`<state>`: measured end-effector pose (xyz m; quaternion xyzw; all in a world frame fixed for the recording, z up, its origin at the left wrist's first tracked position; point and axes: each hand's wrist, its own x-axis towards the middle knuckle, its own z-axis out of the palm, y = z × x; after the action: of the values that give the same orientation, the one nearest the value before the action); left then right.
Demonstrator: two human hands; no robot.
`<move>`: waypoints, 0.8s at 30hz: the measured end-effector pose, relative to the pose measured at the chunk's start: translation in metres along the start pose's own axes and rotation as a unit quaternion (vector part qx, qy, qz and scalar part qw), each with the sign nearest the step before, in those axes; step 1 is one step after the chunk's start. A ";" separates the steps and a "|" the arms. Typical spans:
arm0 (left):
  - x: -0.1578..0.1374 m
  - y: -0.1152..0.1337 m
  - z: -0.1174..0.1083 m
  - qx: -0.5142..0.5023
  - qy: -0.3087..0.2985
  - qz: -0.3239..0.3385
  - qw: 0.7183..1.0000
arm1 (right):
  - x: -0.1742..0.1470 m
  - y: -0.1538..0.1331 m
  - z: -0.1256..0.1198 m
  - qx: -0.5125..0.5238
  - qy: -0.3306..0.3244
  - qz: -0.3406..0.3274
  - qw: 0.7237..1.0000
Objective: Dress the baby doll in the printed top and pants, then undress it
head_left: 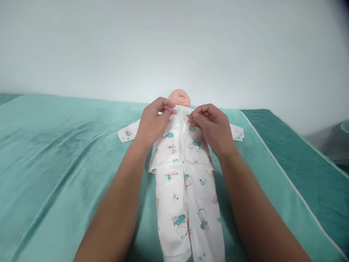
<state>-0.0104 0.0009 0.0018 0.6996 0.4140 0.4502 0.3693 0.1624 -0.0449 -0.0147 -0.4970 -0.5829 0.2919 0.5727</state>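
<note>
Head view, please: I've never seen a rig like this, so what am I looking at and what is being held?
There's no machine here: a person works with two bare hands. The single picture comes from a camera on their head, looking forward and down. A doll lies face up on a green cloth, in a white printed top and matching trousers. The left hand and right hand are over the top's chest; whether their fingers grip the fabric, I can't tell.

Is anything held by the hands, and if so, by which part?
It cannot be told: the left hand and right hand are at the upper front of the printed top, but no clear grip shows.
</note>
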 end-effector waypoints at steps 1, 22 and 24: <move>0.001 -0.005 0.004 0.025 0.012 0.015 0.999 | 0.001 0.005 0.002 -0.031 0.025 -0.018 0.999; 0.015 -0.039 0.026 0.172 -0.053 0.078 0.980 | 0.023 0.038 0.003 -0.188 -0.115 -0.050 0.974; 0.014 -0.048 0.025 0.171 -0.036 0.078 0.982 | 0.024 0.047 -0.001 -0.193 -0.096 -0.036 0.976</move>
<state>0.0044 0.0284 -0.0439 0.7985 0.4150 0.3749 0.2228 0.1789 -0.0070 -0.0483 -0.5463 -0.6979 0.1994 0.4180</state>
